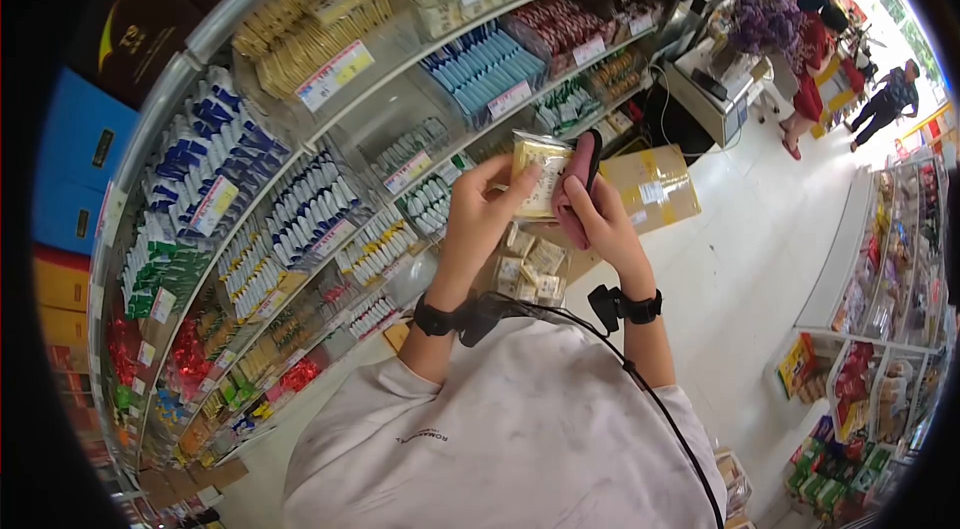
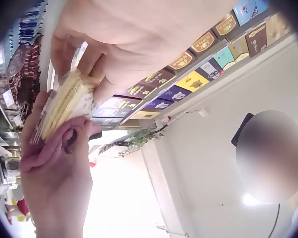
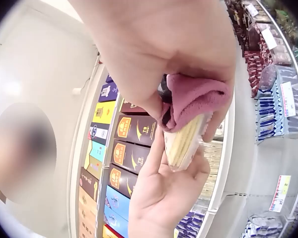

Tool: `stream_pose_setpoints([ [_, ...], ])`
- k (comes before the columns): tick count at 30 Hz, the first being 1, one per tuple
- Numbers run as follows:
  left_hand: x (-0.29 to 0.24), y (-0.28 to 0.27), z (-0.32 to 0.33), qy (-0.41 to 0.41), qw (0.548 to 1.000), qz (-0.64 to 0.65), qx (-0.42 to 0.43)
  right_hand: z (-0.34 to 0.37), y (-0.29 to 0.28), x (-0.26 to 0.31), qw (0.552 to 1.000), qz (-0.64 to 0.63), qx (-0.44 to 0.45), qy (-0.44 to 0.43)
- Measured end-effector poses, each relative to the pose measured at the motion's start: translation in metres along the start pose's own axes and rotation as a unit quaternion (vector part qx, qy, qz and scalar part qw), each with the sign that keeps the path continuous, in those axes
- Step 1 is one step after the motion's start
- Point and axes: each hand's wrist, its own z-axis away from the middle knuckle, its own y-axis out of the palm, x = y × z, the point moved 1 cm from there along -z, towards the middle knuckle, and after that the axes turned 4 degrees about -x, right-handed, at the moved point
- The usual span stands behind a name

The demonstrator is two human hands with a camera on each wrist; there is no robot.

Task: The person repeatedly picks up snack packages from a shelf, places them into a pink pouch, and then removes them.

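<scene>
1. Between both hands in the head view: clear-wrapped packet [image 1: 537, 174], held up off the shelves. Left hand [image 1: 488, 204] has it at about 1 o'clock, right hand [image 1: 612, 227] at about 10 o'clock.
2. Long axis runs roughly 12 to 6 in the head view. Folded pink cloth [image 1: 575, 194] sits on its 3 o'clock edge, running near enough parallel. Right wrist view shows the packet coming out from under the cloth fold, so I read them as touching there.
3. Nearer hand: left. Its thumb is on the packet's printed face, fingers round behind; grip is pinching the packet. Right grip is closed round the cloth, thumb on top; right fingers reach along the packet's side. Can't tell how hard they bear on it.
4. My call: any next move turns on that 3 o'clock seam between packet and cloth. Left grip controls the packet, right the cloth; pull them apart carelessly and the wrap may snag or crease.
5. Looks: pale yellow, flat and oblong, dark print on the face, shiny film with crimped ends. Edge-on, the wrist views show thin stacked layers. Probably brittle or soft; go light.
6. Around it: light-blue packets [image 1: 482, 72] at 11 o'clock, small wrapped pieces [image 1: 535, 266] at 6, cardboard box [image 1: 652, 189] at 3.
</scene>
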Motion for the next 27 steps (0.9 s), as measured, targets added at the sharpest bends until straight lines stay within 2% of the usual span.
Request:
stream_pose_setpoints([
  [5,0.008,0.0,0.0,-0.043,0.999,0.027,-0.013,0.0,-0.016,-0.022,0.997,0.012,-0.044,0.055],
  [6,0.011,0.0,0.0,-0.051,0.998,0.035,-0.026,0.0,-0.013,-0.017,0.996,-0.07,-0.021,0.051],
  [8,0.022,0.004,0.002,-0.075,0.996,0.039,-0.042,0.005,-0.013,-0.031,0.994,-0.058,0.007,0.089],
  [10,0.026,0.007,0.002,-0.114,0.993,0.034,-0.017,0.005,-0.013,-0.043,0.985,-0.08,0.038,0.149],
  [12,0.036,0.003,0.001,-0.145,0.989,0.014,0.021,0.0,-0.018,-0.064,0.981,-0.103,0.015,0.164],
  [13,0.041,0.002,0.002,-0.137,0.99,0.016,-0.004,-0.004,-0.021,-0.078,0.979,-0.112,0.006,0.168],
  [15,0.05,-0.002,0.011,-0.12,0.991,0.018,-0.056,-0.011,-0.033,-0.125,0.977,-0.116,-0.07,0.164],
  [17,0.036,-0.014,0.017,-0.144,0.987,0.018,-0.065,-0.024,-0.045,-0.182,0.964,-0.166,-0.114,0.173],
  [18,0.031,-0.019,0.022,-0.152,0.985,0.02,-0.08,-0.027,-0.048,-0.206,0.95,-0.177,-0.135,0.217],
  [22,0.028,-0.042,0.04,-0.159,0.977,0.036,-0.137,-0.002,-0.07,-0.384,0.912,-0.166,-0.142,0.348],
  [25,0.036,-0.062,0.054,-0.16,0.971,0.052,-0.172,0.033,-0.062,-0.47,0.871,-0.172,-0.151,0.435],
  [26,0.037,-0.068,0.058,-0.16,0.967,0.058,-0.187,0.042,-0.06,-0.503,0.868,-0.182,-0.142,0.439],
  [27,0.039,-0.074,0.064,-0.163,0.964,0.064,-0.2,0.044,-0.052,-0.508,0.864,-0.192,-0.135,0.446],
])
